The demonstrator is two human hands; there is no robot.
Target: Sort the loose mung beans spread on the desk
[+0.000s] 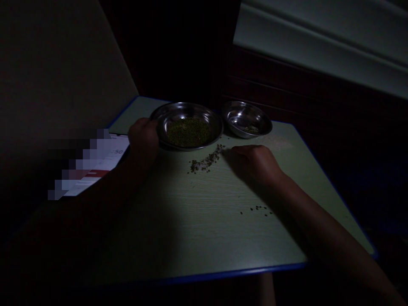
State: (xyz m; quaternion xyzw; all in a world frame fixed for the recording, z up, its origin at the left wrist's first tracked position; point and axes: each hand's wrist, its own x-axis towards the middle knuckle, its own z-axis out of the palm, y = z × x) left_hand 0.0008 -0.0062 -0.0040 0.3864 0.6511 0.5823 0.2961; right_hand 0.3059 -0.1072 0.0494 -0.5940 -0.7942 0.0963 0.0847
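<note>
The person's left hand (pixel 143 142) sits at the near-left side of a larger steel bowl (pixel 191 111), its fingers (pixel 149 126) curled closed around the rim. Just beyond those fingers, inside the bowl, lies a shallow heap of small green seeds (pixel 188 132). The right hand (pixel 251 163) rests low on the bench (pixel 204 225), with its fingers (pixel 239 152) bunched together and pointing left, toward the left hand. Whether they pinch any seeds is hidden.

Directly ahead of the right fingertips, a loose trail of scattered seeds (pixel 205 160) runs across the bench, its nearest end just touching or almost touching them. The trail lies between the two hands, just in front of the larger steel bowl. Well behind the right fingers, a small cluster of dark seeds (pixel 256 209) lies apart on the bench. Beyond the right fingers stands a smaller steel bowl (pixel 247 119), just beside the larger one, with a few seeds (pixel 251 129) at its bottom. Past the left fingers, a printed sheet of paper (pixel 105 163), partly blurred out, lies at the bench's far-left edge, which has blue trim (pixel 223 272) like the near edge.
</note>
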